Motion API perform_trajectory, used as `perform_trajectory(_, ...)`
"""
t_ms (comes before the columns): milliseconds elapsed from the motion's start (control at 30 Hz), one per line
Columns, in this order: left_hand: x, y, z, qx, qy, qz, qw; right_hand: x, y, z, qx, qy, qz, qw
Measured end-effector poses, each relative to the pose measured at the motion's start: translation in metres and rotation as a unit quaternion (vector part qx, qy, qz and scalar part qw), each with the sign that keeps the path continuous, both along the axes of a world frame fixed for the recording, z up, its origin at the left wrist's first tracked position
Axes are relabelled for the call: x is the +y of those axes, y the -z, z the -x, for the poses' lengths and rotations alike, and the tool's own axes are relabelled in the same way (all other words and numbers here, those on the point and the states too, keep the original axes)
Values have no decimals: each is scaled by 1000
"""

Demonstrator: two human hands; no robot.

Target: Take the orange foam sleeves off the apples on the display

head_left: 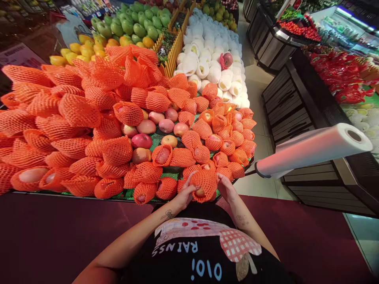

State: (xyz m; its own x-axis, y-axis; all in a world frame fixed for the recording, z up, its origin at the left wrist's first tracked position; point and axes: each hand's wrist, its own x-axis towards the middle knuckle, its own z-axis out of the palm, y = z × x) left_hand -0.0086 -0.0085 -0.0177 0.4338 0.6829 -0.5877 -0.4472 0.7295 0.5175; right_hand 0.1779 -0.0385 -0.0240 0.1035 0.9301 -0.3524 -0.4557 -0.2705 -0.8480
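Black printed shirt cloth (174,272) lies nearest me, and just beyond it I have a netted fruit (200,192) at the near edge of the pile (148,172). My left hand (184,196) is closed on its left side, thumb over the orange mesh (207,179); my right hand (227,189) is at its right side, though I can't tell whether those fingertips press. I'd keep the pressure light and spread, guarding against bruises and snagged mesh.
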Motion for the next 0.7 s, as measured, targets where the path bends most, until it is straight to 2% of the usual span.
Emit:
perform_trajectory(133,-3,-8,-1,31,76,-114,990,7,-17,-8,-56,-34,-10,998)
perform_trajectory(267,-4,-15,0,40,143,-182,972,12,-17,-8,-61,-22,3,998)
perform_trajectory(400,-5,-15,0,41,119,-168,978,3,-5,2,-35,-9,32,999)
perform_trajectory(467,-4,-14,1,59,106,-167,978,-6,-2,6,12,-11,36,999)
perform_trajectory(600,-4,-13,-1,129,86,-228,961,-28,-5,11,140,-28,54,988)
perform_trajectory(700,-4,-13,-3,168,110,-281,938,-36,-7,11,123,-22,88,988)
